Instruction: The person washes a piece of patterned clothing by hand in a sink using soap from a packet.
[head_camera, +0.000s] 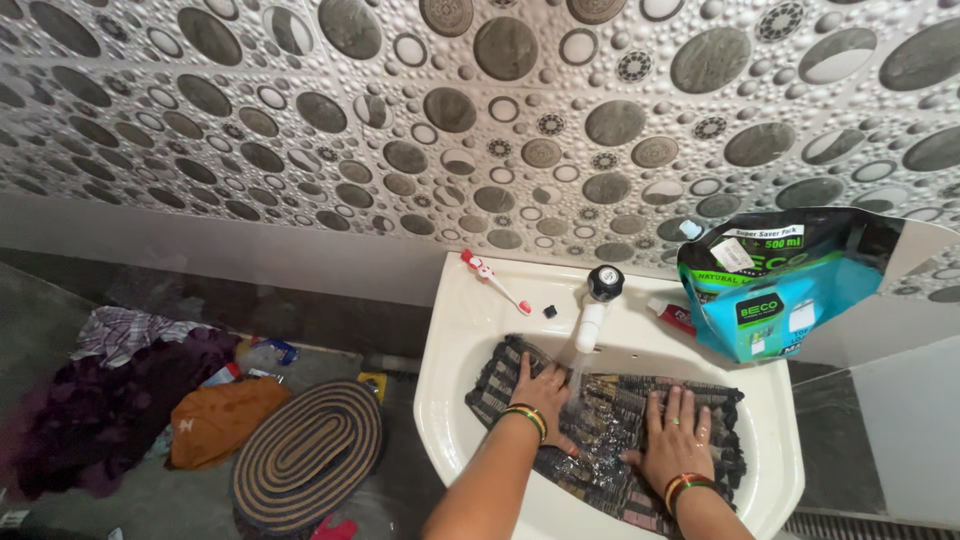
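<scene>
Both of your hands lie flat on a dark striped mat (610, 425) that fills the bowl of the white basin (445, 400). Your left hand (543, 392) presses on the mat just left of the water stream, fingers spread and palm down, not closed around anything. Your right hand (673, 440) presses on the mat to the right of the stream, also with its grip open and flat, fingers pointing toward the wall. Bangles ring both wrists.

The tap (596, 305) stands at the back middle of the basin, its black knob on top, and water runs from it onto the mat between your hands; the wet patch there shines.

On the basin's back rim, left of the tap, lies a toothbrush (493, 280) with a red and white handle. A small dark thing sits between the toothbrush and the tap; it is too small to tell what it is. Right of the tap lies a tube (672, 316), and beyond it, at the basin's right back corner, a blue and green refill pouch (775, 285) leans.

On the floor left of the basin lies an oval braided rug (305, 455), and farther left a heap of clothes (130, 395) in orange, purple and checks.
</scene>
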